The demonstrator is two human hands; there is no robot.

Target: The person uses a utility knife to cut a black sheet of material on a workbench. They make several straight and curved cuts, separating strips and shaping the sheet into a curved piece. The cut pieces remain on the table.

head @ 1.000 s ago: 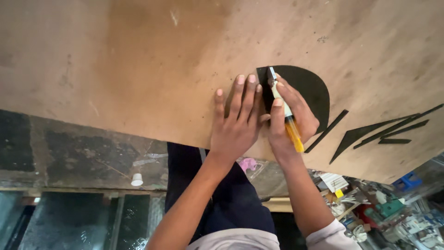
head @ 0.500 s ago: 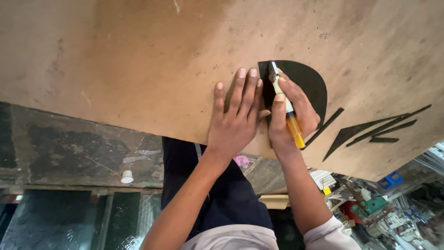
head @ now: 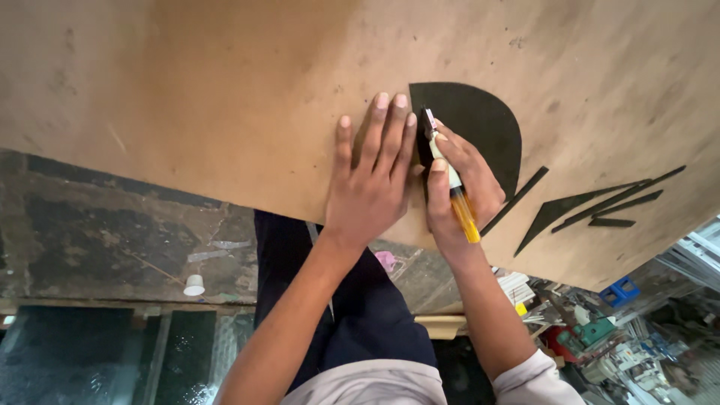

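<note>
even soft daylight, faint shadows, sharp focus, slight wide-angle edge stretch.

A slim knife [head: 452,182] with a white body and a clear orange rear end lies slanted in the right hand [head: 459,191], its tip at the straight left edge of a black half-round piece [head: 480,127]. That flat, dark piece lies on a brown board [head: 187,90]. The left hand [head: 371,180] lies flat on the board, fingers spread, just beside the knife.
</note>
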